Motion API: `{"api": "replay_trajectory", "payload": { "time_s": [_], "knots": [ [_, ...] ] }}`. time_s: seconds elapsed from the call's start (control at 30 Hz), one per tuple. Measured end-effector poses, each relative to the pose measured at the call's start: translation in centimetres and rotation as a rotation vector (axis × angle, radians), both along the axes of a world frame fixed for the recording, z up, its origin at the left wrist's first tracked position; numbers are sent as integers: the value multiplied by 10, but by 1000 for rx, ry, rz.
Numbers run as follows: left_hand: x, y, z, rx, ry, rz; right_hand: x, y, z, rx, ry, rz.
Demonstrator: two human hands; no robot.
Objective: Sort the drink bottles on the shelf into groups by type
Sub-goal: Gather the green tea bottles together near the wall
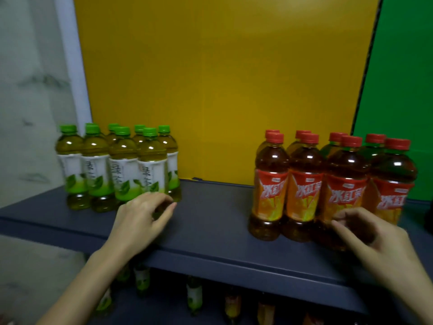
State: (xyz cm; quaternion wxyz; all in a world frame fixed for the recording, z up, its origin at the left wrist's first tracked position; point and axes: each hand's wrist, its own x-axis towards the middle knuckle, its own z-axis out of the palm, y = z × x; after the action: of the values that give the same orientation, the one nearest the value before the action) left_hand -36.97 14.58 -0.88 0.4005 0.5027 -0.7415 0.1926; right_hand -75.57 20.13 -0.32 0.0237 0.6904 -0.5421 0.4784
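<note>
Several green-capped green tea bottles stand grouped at the left of the dark shelf. Several red-capped iced tea bottles with orange-red labels stand grouped at the right. My left hand hovers at the base of the rightmost front green tea bottle, fingers curled and apart, holding nothing that I can see. My right hand sits in front of the third front iced tea bottle, fingers spread near its lower label, and grips nothing.
A yellow panel backs the shelf, with a green panel at the right and a white post at the left. A lower shelf holds several mixed bottles below the front edge.
</note>
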Motion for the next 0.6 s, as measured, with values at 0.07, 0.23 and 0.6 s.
{"api": "replay_trajectory", "payload": {
  "time_s": [0.07, 0.23, 0.6],
  "knots": [
    [32, 10, -1, 2, 6, 33, 34, 1, 0, 9, -7, 38],
    [111, 28, -9, 40, 21, 93, 123, -6, -12, 49, -71, 134],
    [235, 11, -14, 138, 56, 116, 248, -44, -8, 164, -85, 216]
  ]
}}
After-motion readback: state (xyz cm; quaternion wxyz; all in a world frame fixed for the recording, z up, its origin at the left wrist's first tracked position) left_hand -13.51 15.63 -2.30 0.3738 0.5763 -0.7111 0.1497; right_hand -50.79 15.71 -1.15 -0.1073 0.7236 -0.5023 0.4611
